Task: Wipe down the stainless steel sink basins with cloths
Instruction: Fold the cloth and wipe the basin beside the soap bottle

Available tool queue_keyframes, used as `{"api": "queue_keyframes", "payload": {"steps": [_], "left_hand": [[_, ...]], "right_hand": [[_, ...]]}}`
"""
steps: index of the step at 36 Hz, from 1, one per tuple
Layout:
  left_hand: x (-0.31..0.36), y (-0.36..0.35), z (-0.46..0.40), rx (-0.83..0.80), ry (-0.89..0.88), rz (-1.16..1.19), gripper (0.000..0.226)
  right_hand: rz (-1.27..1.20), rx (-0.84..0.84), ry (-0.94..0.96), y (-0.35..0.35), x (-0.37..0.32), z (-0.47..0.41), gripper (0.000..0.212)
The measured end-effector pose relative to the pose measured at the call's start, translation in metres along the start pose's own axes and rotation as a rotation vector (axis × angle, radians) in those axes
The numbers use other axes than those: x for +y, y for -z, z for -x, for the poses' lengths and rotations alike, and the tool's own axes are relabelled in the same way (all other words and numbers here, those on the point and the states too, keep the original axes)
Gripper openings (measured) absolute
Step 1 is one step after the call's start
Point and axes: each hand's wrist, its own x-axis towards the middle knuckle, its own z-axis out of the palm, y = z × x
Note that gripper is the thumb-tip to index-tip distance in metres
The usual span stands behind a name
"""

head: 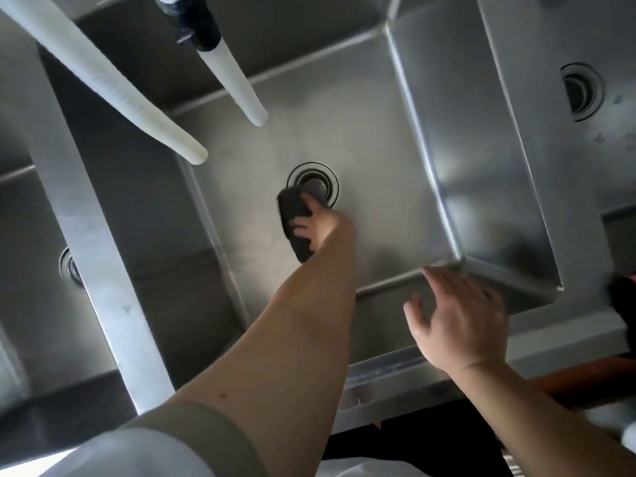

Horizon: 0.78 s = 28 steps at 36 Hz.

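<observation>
The middle stainless steel basin point(375, 139) lies below me, with a round drain point(318, 179) in its floor. My left hand point(318, 225) reaches deep into it and holds a dark cloth point(292, 218) against the floor just in front of the drain, fingers spread over the cloth. My right hand point(457, 318) hovers over the basin's near right corner with fingers relaxed and spread, its fingertips close to the rim; it holds nothing.
Two white ribbed hoses point(137, 101) point(241, 87) hang over the basin from the upper left. A second basin with a drain point(581, 91) lies to the right, a third point(69, 266) to the left beyond a steel divider point(103, 256). A dark object point(623, 297) sits at the right edge.
</observation>
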Motion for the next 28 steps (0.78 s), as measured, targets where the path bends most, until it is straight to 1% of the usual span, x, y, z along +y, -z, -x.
{"api": "queue_keyframes", "payload": {"steps": [3, 5, 9, 13, 15, 17, 18, 19, 20, 21, 22, 23, 24, 25, 26, 27, 28], "left_hand": [[-0.002, 0.000, -0.012, 0.081, -0.159, -0.076, 0.065], [-0.014, 0.000, -0.021, 0.079, -0.239, -0.175, 0.066], [-0.031, 0.016, -0.021, 0.000, -0.351, -0.250, 0.066], [-0.054, 0.029, -0.026, -0.088, -0.498, -0.342, 0.076], [-0.064, 0.031, -0.024, -0.144, -0.545, -0.394, 0.072], [-0.075, 0.031, -0.013, -0.260, -0.564, -0.427, 0.053], [-0.079, 0.030, -0.005, -0.317, -0.570, -0.439, 0.050], [-0.083, 0.026, 0.001, -0.321, -0.619, -0.487, 0.050], [-0.082, 0.027, 0.011, -0.362, -0.618, -0.497, 0.046], [-0.084, 0.026, 0.017, -0.470, -0.620, -0.508, 0.042], [-0.084, 0.026, 0.024, -0.570, -0.598, -0.512, 0.045], [-0.085, 0.024, 0.026, -0.624, -0.601, -0.536, 0.052], [-0.084, 0.029, 0.034, -0.713, -0.572, -0.555, 0.053], [-0.086, 0.032, 0.040, -0.772, -0.606, -0.640, 0.049], [-0.089, 0.033, 0.044, -0.796, -0.594, -0.658, 0.048], [-0.091, 0.034, 0.047, -0.807, -0.592, -0.658, 0.052], [-0.094, 0.038, 0.052, -0.793, -0.601, -0.650, 0.055]], "right_hand": [[0.007, -0.002, -0.001, -0.002, -0.001, 0.000, 0.046], [0.001, 0.011, -0.007, -0.004, -0.002, -0.001, 0.047], [-0.004, 0.010, -0.017, -0.005, -0.002, -0.002, 0.046], [0.000, -0.012, -0.049, -0.005, -0.005, -0.005, 0.045], [0.002, -0.047, -0.063, -0.003, -0.005, -0.008, 0.044], [0.006, -0.090, -0.067, 0.000, -0.005, -0.008, 0.044], [0.013, -0.112, -0.065, 0.002, -0.005, -0.007, 0.046], [0.019, -0.127, -0.061, 0.004, -0.005, -0.006, 0.048], [0.022, -0.132, -0.057, 0.005, -0.005, -0.006, 0.050], [0.020, -0.131, -0.054, 0.007, -0.006, -0.005, 0.050], [0.016, -0.132, -0.050, 0.008, -0.006, -0.005, 0.049], [0.013, -0.135, -0.047, 0.009, -0.007, -0.005, 0.049], [0.012, -0.137, -0.043, 0.010, -0.007, -0.005, 0.048], [0.012, -0.136, -0.039, 0.011, -0.007, -0.005, 0.048], [0.013, -0.133, -0.037, 0.011, -0.007, -0.005, 0.048], [0.015, -0.133, -0.036, 0.011, -0.007, -0.005, 0.047], [0.015, -0.135, -0.034, 0.012, -0.007, -0.004, 0.048]]}}
